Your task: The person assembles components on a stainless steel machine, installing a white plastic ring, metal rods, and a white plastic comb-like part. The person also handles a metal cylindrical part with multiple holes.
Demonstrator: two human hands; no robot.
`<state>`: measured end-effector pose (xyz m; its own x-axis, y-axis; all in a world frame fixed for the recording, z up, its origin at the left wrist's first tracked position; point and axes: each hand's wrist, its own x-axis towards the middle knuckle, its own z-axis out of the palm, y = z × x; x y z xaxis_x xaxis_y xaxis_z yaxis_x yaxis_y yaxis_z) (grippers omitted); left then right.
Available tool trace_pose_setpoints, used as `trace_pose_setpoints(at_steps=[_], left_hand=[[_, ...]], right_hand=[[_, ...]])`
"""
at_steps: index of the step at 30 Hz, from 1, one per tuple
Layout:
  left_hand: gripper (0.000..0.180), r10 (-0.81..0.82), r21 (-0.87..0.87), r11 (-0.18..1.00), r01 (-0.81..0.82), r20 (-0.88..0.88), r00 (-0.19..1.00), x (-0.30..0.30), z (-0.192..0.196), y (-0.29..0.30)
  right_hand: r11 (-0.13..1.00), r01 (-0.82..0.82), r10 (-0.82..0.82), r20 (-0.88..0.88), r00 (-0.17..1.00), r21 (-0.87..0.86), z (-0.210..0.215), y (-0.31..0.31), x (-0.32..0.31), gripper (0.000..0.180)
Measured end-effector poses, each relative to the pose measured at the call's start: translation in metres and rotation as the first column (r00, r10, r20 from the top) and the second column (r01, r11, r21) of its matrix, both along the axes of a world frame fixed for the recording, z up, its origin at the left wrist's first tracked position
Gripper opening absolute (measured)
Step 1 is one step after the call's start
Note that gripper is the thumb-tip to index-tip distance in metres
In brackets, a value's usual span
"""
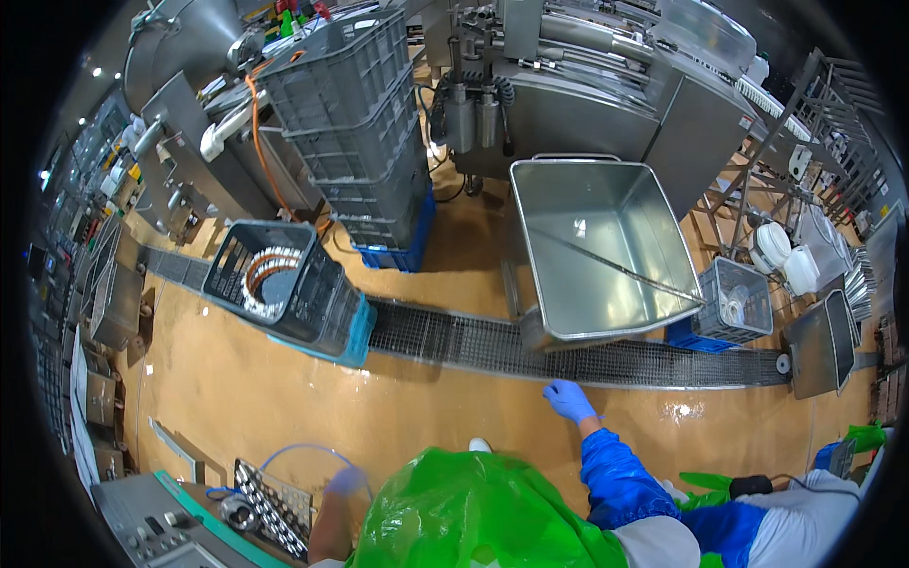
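My right hand [570, 401], in a blue glove below a blue sleeve, reaches out over the floor just short of the drain grate. Its fingers are loosely stretched and nothing shows in them. Low on the left, my left hand [347, 481] is smeared by motion, in a bluish glove above a bare forearm. Whether its fingers are closed cannot be made out. Near it a thin blue hose [308, 446] arcs beside a tray of round metal parts [268, 502]. Beyond my right hand stands a large square metal tub [597, 227] with a long dark line running across its inside.
A grey crate [327, 303] holding white and orange ring-shaped parts stands over the drain grate [454, 339]. Stacked grey crates [355, 133] rise behind. A smaller crate [743, 298] sits right of the tub. A control panel [166, 525] is lower left; another person [805, 521] is lower right.
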<state>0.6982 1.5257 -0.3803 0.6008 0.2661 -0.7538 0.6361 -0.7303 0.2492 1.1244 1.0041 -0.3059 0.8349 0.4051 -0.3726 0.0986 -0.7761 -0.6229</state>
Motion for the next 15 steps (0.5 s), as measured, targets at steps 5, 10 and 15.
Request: trace_pose_setpoints(at_steps=[5,10,15], left_hand=[[0.028,-0.628,-0.156,0.761,0.629,-0.417,0.657,0.074,0.007,0.064],[0.013,-0.645,0.058,0.764,0.643,0.090,0.759,0.207,-0.014,0.170],[0.028,-0.063,0.146,0.989,0.008,0.373,0.926,0.460,-0.027,0.190]], right_hand=[[0.997,0.049,-0.062,0.228,0.972,0.061,0.015,0.056,0.146,0.022],[0.992,0.112,-0.123,0.300,0.946,0.054,0.010,0.091,0.283,0.019],[0.984,0.127,-0.174,0.500,0.848,0.127,0.064,0.120,0.440,0.015]])
